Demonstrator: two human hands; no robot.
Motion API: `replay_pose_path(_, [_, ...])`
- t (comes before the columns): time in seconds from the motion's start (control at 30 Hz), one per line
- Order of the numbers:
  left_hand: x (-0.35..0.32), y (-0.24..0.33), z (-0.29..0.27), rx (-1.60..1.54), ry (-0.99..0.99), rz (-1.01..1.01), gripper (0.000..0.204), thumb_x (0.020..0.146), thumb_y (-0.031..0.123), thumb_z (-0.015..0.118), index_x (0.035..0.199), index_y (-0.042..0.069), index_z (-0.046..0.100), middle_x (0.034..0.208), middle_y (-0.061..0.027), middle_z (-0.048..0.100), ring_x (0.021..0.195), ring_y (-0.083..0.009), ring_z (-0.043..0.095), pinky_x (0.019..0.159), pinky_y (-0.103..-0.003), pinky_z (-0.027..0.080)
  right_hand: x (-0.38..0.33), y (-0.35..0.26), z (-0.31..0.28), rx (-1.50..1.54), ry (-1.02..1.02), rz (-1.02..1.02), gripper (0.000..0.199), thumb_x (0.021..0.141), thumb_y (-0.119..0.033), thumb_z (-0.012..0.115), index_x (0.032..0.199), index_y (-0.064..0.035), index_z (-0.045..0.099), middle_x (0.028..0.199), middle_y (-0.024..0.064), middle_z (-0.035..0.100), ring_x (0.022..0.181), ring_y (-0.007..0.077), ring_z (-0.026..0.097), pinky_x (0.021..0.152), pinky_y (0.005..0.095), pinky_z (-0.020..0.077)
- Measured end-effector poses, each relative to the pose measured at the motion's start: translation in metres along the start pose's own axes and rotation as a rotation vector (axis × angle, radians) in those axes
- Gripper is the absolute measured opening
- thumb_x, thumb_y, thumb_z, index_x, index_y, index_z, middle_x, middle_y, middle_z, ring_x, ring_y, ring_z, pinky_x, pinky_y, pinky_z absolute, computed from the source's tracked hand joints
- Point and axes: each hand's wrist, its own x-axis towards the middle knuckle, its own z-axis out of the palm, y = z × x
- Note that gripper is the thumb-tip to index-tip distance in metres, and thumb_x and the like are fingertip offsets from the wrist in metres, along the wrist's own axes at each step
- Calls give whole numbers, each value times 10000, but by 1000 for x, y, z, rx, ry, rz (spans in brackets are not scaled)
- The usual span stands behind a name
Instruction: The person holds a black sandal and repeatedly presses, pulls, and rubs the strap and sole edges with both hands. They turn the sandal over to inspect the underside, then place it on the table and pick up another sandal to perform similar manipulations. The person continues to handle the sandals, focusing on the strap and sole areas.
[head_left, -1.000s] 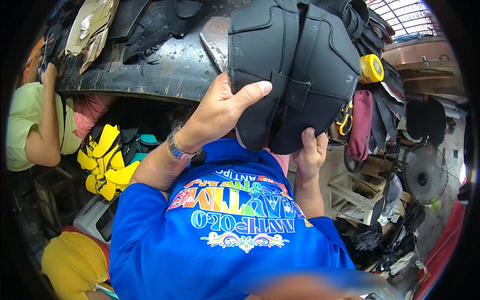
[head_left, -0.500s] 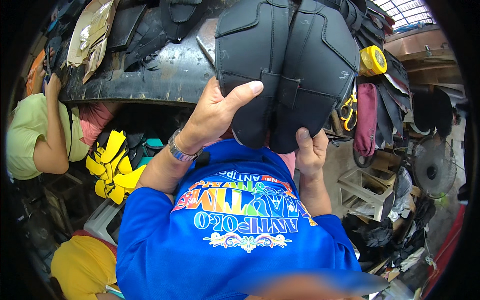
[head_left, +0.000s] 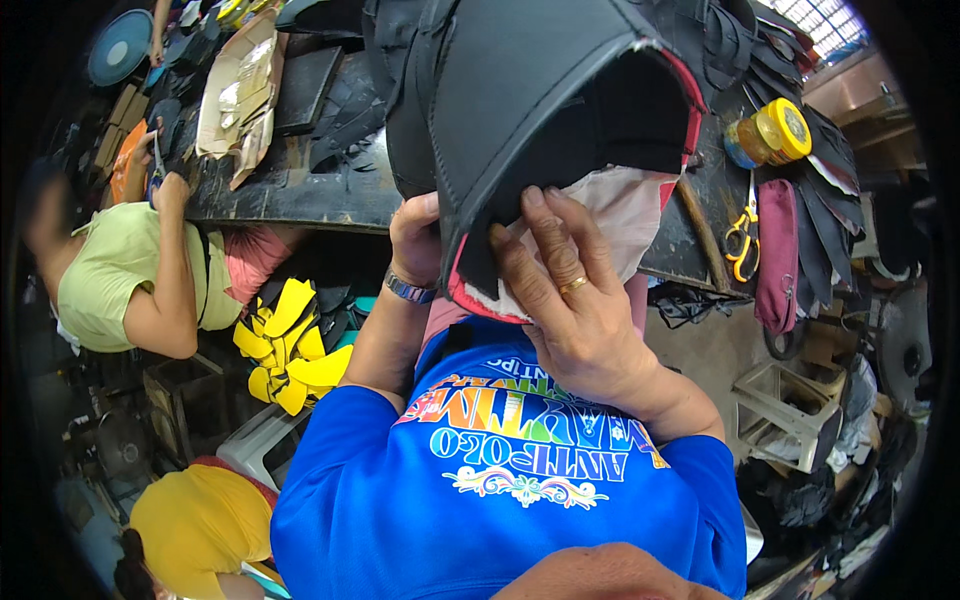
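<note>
I have lifted the soft black padded panel with red-edged pale lining (head_left: 560, 110) closer, above the counter (head_left: 300, 190), both hands pinching its floppy lower edge, left (head_left: 418, 240), right (head_left: 575, 300).

The person wears a bright blue short-sleeved shirt (head_left: 500, 510) with a multicoloured printed design and pale lettering across the chest. The left hand (head_left: 415, 240) has a blue-and-silver band (head_left: 408, 290) around its wrist. The right hand (head_left: 570, 300) carries a gold ring (head_left: 573, 285) on one finger; both forearms are bare
</note>
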Motion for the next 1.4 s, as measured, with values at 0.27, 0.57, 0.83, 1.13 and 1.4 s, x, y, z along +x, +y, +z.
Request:
replay_pose_path(0.27, [15, -6, -60, -80, -300, -17, 485, 809, 235, 588, 1163, -94, 632, 1126, -203, 694, 1003, -269, 696, 946, -364, 538, -4, -4, 12, -18, -85, -33, 494, 851, -121, 602, 1323, 22, 566, 1397, 325, 472, 1285, 471, 474, 980, 615, 456])
replay_pose_path(0.57, [7, -6, -42, -52, -194, 30, 475, 820, 246, 578, 1162, -77, 640, 1113, -196, 699, 990, -264, 698, 931, -360, 544, -5, -3, 10, -37, -167, -25, 610, 733, -4, 672, 1329, 57, 554, 1402, 344, 443, 1260, 497, 466, 1036, 535, 428])
replay_pose_path(0.83, [-6, 3, -10, 68, 104, 38, 454, 852, 258, 567, 1156, -70, 647, 1118, -193, 695, 1007, -273, 692, 927, -365, 545, 6, -1, 14, 3, -72, -12, 609, 714, 26, 681, 1311, 49, 567, 1387, 319, 482, 1254, 471, 490, 1028, 517, 443])
replay_pose_path(1.13, [5, 38, 42, 164, -77, 149, 413, 956, 190, 580, 1292, -49, 549, 1172, -173, 675, 1057, -269, 684, 939, -385, 550, -46, 77, -43, 1213, 701, 740, 489, 992, -178, 579, 1397, 60, 443, 1261, 163, 625, 1085, 247, 655, 946, 367, 527])
replay_pose_path(1.4, [16, 38, 13, -169, -222, -41, 389, 1015, 240, 522, 1281, -38, 579, 1226, -180, 669, 1085, -283, 681, 956, -407, 548, -53, 136, -32, -368, 314, 710, 672, 865, -133, 714, 1450, -18, 406, 1294, 232, 560, 1189, 342, 555, 1036, 422, 413])
